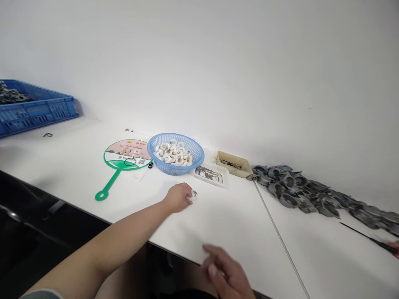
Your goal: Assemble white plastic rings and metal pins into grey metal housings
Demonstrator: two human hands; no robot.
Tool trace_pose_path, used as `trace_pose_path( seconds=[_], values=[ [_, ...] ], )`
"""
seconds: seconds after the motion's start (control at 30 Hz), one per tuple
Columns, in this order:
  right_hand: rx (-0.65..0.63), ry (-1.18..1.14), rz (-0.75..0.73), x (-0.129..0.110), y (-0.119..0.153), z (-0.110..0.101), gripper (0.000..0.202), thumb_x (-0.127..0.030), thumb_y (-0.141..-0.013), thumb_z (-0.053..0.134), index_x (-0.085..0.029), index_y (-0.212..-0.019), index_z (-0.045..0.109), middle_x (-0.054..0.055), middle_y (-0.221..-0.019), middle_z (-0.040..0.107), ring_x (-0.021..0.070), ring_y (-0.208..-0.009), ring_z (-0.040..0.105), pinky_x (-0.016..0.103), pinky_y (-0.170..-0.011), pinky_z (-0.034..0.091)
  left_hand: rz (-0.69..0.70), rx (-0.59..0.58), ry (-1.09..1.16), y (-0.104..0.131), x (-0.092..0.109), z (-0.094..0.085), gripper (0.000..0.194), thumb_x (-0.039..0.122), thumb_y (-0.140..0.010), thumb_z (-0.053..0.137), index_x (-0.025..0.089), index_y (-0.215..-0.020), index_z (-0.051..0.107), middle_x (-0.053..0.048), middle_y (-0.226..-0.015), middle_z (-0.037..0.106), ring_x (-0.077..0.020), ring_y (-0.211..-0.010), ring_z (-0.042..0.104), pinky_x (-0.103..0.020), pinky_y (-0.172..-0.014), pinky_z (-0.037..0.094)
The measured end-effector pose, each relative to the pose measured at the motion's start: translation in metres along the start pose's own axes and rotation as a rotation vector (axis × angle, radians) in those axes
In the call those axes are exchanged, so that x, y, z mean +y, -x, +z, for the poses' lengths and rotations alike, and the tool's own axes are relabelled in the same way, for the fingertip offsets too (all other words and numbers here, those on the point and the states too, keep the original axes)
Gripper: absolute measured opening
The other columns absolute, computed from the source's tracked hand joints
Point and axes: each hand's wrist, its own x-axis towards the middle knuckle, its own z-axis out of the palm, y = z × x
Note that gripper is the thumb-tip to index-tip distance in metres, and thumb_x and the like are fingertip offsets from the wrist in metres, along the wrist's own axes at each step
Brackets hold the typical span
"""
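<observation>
My left hand [178, 198] reaches over the white table, closed on a small white plastic ring [193, 196] with dark bits on it. The ring is partly hidden by my fingers and rests on or just above the tabletop. Just behind that hand stands a blue mesh basket [176, 169] holding several similar white rings [174, 153]. Near the table's front edge, my right hand [226, 272] is curled with thumb and fingers close together; what they hold, if anything, is hard to see. A shallow clear tray [213, 182] with thin dark strips lies beyond both hands.
A green-handled fan [127, 155] lies left of the basket. A blue crate [40, 112] of dark parts stands far left. A beige box [234, 164] and a long pile of grey metal parts [289, 187] line the wall. Another person's hand [395, 248] holds a thin black tool [368, 237].
</observation>
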Motion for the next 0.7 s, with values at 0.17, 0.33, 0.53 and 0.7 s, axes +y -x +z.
trace_pose_path(
  seconds=[0.17,0.33,0.53,0.7],
  values=[
    [0.629,0.117,-0.120,0.005,-0.055,-0.033,0.035,-0.045,-0.076,0.052,-0.017,-0.096,0.060,0.004,-0.071,0.060,0.0177,-0.071,0.057,0.031,-0.071,0.046,0.034,0.011,0.007,0.001,-0.004,0.000,0.010,0.020,-0.060,0.071,0.019,-0.067,0.065,-0.001,-0.098,0.064,-0.0153,-0.085,0.059,-0.026,-0.078,0.047],
    [0.679,-0.201,-0.025,0.020,-0.082,-0.039,0.033,-0.043,-0.072,0.055,-0.015,-0.089,0.059,0.004,-0.072,0.060,0.0139,-0.064,0.055,0.029,-0.068,0.047,0.048,0.015,0.000,0.000,-0.006,-0.002,0.012,0.020,-0.057,0.073,0.018,-0.065,0.064,-0.002,-0.092,0.064,-0.0142,-0.080,0.059,-0.024,-0.074,0.046],
    [0.674,-0.174,-0.046,0.026,-0.088,-0.040,0.033,-0.043,-0.068,0.059,-0.015,-0.084,0.061,0.004,-0.069,0.061,0.0140,-0.062,0.054,0.028,-0.063,0.045,0.020,0.029,-0.023,-0.001,-0.006,-0.002,0.013,0.020,-0.054,0.073,0.017,-0.063,0.064,-0.002,-0.086,0.063,-0.0137,-0.075,0.058,-0.024,-0.069,0.045],
    [0.652,-0.189,-0.075,0.033,-0.090,-0.041,0.034,-0.044,-0.067,0.060,-0.014,-0.085,0.061,0.005,-0.069,0.061,0.0143,-0.062,0.054,0.028,-0.063,0.045,-0.003,0.052,-0.041,0.003,-0.004,-0.002,0.009,0.021,-0.054,0.070,0.017,-0.060,0.064,-0.002,-0.086,0.062,-0.0135,-0.072,0.056,-0.024,-0.068,0.044]
  ],
)
